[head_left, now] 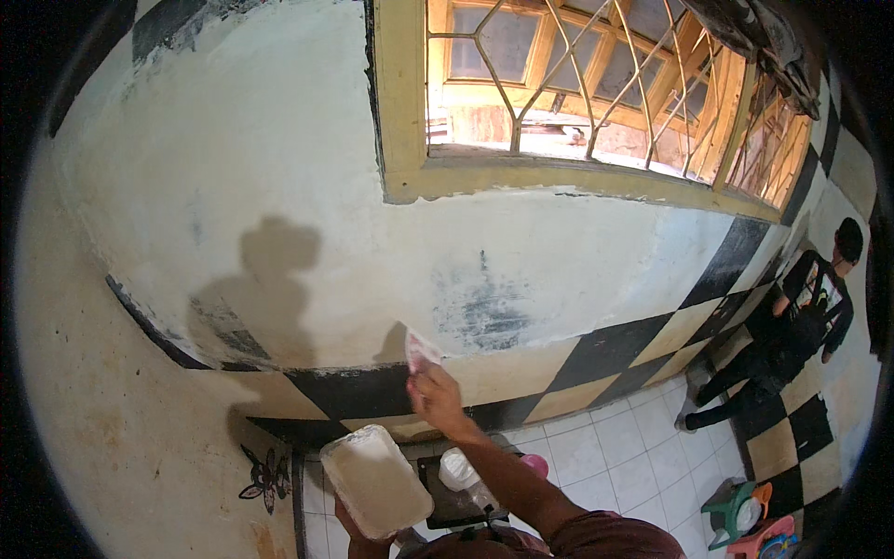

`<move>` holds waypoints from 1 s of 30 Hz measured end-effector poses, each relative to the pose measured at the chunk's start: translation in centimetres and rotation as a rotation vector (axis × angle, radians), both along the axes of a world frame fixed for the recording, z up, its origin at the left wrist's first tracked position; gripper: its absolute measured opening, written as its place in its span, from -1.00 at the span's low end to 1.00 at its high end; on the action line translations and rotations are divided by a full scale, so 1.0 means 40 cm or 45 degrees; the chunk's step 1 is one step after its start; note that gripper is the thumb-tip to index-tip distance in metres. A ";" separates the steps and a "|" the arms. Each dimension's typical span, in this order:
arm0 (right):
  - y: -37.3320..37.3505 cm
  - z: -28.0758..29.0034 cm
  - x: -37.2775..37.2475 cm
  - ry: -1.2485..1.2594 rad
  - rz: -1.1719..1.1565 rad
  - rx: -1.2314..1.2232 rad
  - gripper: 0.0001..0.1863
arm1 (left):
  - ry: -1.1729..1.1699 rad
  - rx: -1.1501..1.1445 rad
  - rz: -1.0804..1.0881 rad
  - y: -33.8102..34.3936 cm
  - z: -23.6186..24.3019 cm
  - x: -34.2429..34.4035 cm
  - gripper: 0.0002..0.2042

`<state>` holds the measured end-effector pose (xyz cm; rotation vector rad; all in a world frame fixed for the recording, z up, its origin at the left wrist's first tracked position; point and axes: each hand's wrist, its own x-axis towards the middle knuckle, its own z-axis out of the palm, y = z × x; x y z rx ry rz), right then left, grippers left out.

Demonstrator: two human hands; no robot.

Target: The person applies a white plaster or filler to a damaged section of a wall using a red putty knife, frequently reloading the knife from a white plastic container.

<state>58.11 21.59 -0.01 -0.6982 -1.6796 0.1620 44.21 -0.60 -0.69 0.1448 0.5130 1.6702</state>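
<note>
My right hand (436, 399) grips a small, flat putty scraper (422, 348), whitish with pinkish-red marks. Its edge meets the wall at the lower border of the white coat (372, 261), just above a black square. A smeared dark patch (482, 307) shows through the coat right of the scraper. At the lower left, my left hand (356, 533) holds up a rectangular white tub (377, 480) by its near side. Pale paste coats the inside of the tub. Most of my left fingers are hidden under it.
Above is a yellow-framed window (405, 112) with metal bars. A person (792, 326) in dark clothes stands at the right wall. Green (731, 512) and pink (768, 538) stools stand on the white tiled floor (605, 447). Below my right arm sits a white bundle (456, 469).
</note>
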 end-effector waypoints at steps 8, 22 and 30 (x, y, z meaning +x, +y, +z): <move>0.123 -0.071 0.320 -0.574 -0.303 0.310 -0.81 | 0.011 -0.005 -0.017 -0.008 0.030 0.022 -0.38; 0.048 -0.271 0.531 -0.532 -0.524 -0.086 -0.76 | -0.068 -0.071 0.047 -0.037 0.034 0.029 -0.41; 0.164 -0.081 0.716 0.087 -1.170 -0.195 -0.93 | -0.056 -0.049 0.061 -0.069 0.014 0.014 -0.39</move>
